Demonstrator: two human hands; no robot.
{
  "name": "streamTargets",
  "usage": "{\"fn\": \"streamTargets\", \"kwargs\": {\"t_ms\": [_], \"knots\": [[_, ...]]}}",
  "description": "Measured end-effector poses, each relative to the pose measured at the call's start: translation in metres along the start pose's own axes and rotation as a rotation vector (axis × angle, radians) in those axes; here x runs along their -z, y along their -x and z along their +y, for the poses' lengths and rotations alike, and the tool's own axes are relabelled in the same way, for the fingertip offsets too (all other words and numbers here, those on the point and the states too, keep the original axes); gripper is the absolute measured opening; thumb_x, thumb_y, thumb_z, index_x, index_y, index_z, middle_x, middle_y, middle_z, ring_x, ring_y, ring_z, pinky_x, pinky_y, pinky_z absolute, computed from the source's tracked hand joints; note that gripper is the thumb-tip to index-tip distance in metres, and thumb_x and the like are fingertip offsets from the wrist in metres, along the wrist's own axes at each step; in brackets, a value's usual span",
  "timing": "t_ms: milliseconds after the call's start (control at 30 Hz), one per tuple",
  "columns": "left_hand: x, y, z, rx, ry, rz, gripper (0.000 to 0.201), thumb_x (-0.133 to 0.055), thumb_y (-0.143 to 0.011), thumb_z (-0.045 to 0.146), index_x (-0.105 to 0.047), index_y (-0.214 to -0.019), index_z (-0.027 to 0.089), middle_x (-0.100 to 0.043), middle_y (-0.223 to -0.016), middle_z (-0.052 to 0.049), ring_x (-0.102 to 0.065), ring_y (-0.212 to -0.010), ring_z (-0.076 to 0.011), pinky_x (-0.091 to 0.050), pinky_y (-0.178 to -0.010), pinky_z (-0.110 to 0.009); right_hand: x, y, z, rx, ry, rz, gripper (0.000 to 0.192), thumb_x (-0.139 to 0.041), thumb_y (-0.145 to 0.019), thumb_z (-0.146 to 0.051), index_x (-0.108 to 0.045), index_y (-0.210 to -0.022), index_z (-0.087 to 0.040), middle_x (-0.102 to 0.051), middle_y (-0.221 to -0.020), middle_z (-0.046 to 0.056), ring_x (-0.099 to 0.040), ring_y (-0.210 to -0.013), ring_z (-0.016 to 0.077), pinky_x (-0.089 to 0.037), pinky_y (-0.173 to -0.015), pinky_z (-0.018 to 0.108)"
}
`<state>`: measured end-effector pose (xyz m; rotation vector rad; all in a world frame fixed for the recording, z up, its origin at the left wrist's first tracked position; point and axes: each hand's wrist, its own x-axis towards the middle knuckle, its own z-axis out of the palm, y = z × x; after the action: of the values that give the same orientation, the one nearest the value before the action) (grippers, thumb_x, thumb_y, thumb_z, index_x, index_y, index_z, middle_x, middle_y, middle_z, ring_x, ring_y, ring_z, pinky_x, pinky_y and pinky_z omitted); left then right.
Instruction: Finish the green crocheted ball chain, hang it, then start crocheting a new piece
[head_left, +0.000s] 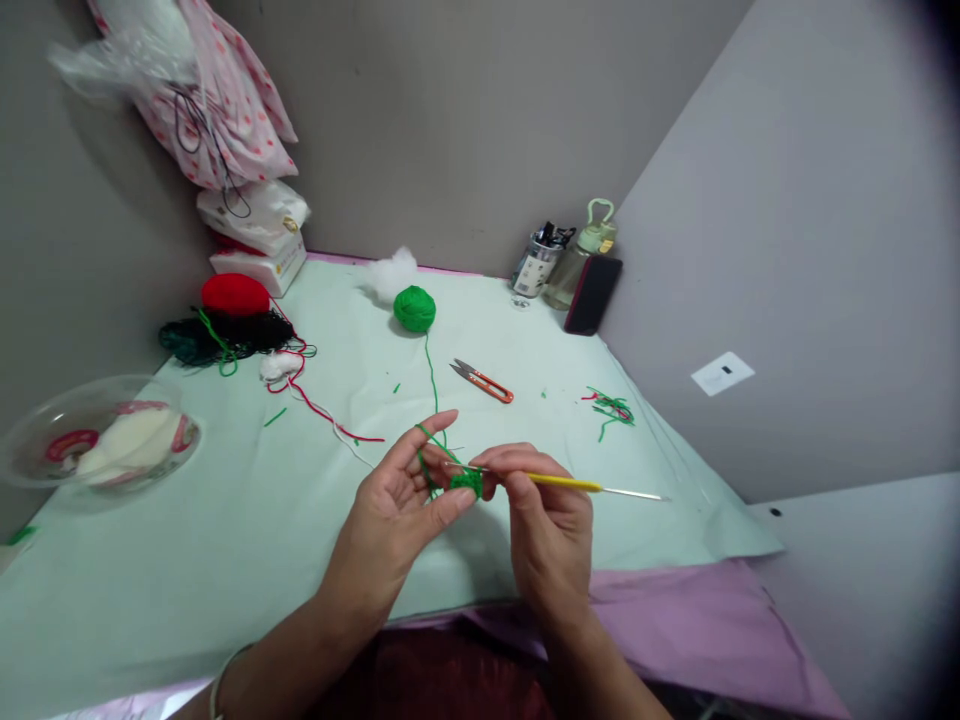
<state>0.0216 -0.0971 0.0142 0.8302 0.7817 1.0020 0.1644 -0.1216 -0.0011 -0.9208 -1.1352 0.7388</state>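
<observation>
My left hand (401, 510) pinches a small green crochet piece (466, 483) between thumb and fingers. Green yarn (431, 375) loops over its raised index finger and runs back to a green yarn ball (415, 309). In my right hand (551, 515) is a crochet hook with a yellow handle (562, 482), gripped like a pencil. Its metal tip meets the green piece; whether it passes through a stitch I cannot tell. Beyond my hands lie thread snips (484, 382) with orange handles.
White stuffing (394, 275) sits behind the ball. At left are a red yarn ball (235, 295), dark yarn (225, 335) and a clear plastic bowl (161, 470). A phone (593, 295), bottle (570, 275) and pen cup (535, 265) stand back right, near yarn scraps (611, 408).
</observation>
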Motion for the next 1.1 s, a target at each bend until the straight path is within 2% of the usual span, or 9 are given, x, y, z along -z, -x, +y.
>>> {"fn": "streamTargets", "kwargs": {"t_ms": [200,367,500,700,833,933,1033,1100], "knots": [[0.002,-0.001,0.006,0.018,0.037,-0.045,0.051,-0.081,-0.082,0.025,-0.068,-0.131,0.031,-0.062,-0.090,0.001,-0.057,-0.091,-0.0138,-0.047,-0.091,-0.026,0.002,-0.006,-0.003,-0.152,-0.156,0.008,0.020,-0.062,-0.098,-0.036,-0.072,-0.090,-0.020,-0.072,-0.082,0.004,-0.064,-0.066,0.0138,-0.056,-0.062,0.028],[0.003,0.000,0.007,0.010,0.018,-0.046,0.050,-0.081,-0.083,0.025,-0.069,-0.130,0.030,-0.061,-0.089,0.001,-0.056,-0.090,-0.0145,-0.047,-0.088,-0.026,0.006,-0.006,-0.007,-0.111,-0.142,-0.045,0.021,-0.054,-0.103,-0.032,-0.070,-0.094,-0.020,-0.074,-0.086,0.004,-0.067,-0.069,0.0139,-0.057,-0.066,0.029],[0.005,0.002,0.006,-0.046,-0.076,-0.014,0.049,-0.079,-0.084,0.025,-0.068,-0.131,0.033,-0.060,-0.089,0.001,-0.057,-0.090,-0.0151,-0.047,-0.089,-0.028,0.011,0.000,-0.012,0.046,0.067,-0.081,0.021,-0.049,-0.104,-0.022,-0.070,-0.101,-0.022,-0.074,-0.091,0.005,-0.068,-0.075,0.0157,-0.058,-0.071,0.033],[0.005,0.002,0.004,-0.179,-0.295,0.084,0.046,-0.078,-0.084,0.024,-0.070,-0.128,0.033,-0.061,-0.086,0.002,-0.059,-0.089,-0.0166,-0.044,-0.095,-0.032,0.012,0.005,-0.020,0.420,0.427,-0.216,0.022,-0.049,-0.101,-0.014,-0.067,-0.112,-0.021,-0.075,-0.094,0.009,-0.073,-0.091,0.0219,-0.060,-0.073,0.037],[0.008,0.005,-0.004,-0.329,-0.408,0.114,0.047,-0.076,-0.086,0.022,-0.069,-0.129,0.038,-0.063,-0.090,0.003,-0.059,-0.094,-0.0164,-0.041,-0.101,-0.032,0.011,0.005,-0.019,0.517,0.494,-0.224,0.021,-0.047,-0.102,-0.015,-0.065,-0.112,-0.020,-0.075,-0.094,0.010,-0.074,-0.091,0.0207,-0.062,-0.070,0.034],[0.008,0.007,-0.008,-0.388,-0.441,0.115,0.048,-0.074,-0.086,0.017,-0.069,-0.128,0.041,-0.064,-0.092,0.004,-0.058,-0.094,-0.0145,-0.041,-0.100,-0.029,0.010,0.007,-0.017,0.632,0.662,-0.220,0.020,-0.050,-0.101,-0.013,-0.067,-0.112,-0.017,-0.075,-0.101,0.013,-0.073,-0.093,0.0196,-0.063,-0.072,0.031],[0.004,0.007,-0.003,-0.289,-0.334,0.100,0.050,-0.076,-0.085,0.018,-0.069,-0.130,0.038,-0.064,-0.089,0.004,-0.058,-0.090,-0.0128,-0.044,-0.093,-0.024,0.009,0.009,-0.016,0.730,0.857,-0.220,0.022,-0.056,-0.097,-0.009,-0.069,-0.114,-0.015,-0.074,-0.103,0.013,-0.072,-0.095,0.0198,-0.064,-0.078,0.031],[0.001,0.006,0.003,-0.126,-0.148,0.042,0.055,-0.079,-0.083,0.021,-0.066,-0.135,0.035,-0.062,-0.085,0.004,-0.057,-0.083,-0.0112,-0.047,-0.082,-0.021,0.009,0.010,-0.015,0.794,0.928,-0.204,0.026,-0.060,-0.094,-0.006,-0.071,-0.115,-0.016,-0.074,-0.105,0.012,-0.072,-0.097,0.0199,-0.064,-0.080,0.031]]}}
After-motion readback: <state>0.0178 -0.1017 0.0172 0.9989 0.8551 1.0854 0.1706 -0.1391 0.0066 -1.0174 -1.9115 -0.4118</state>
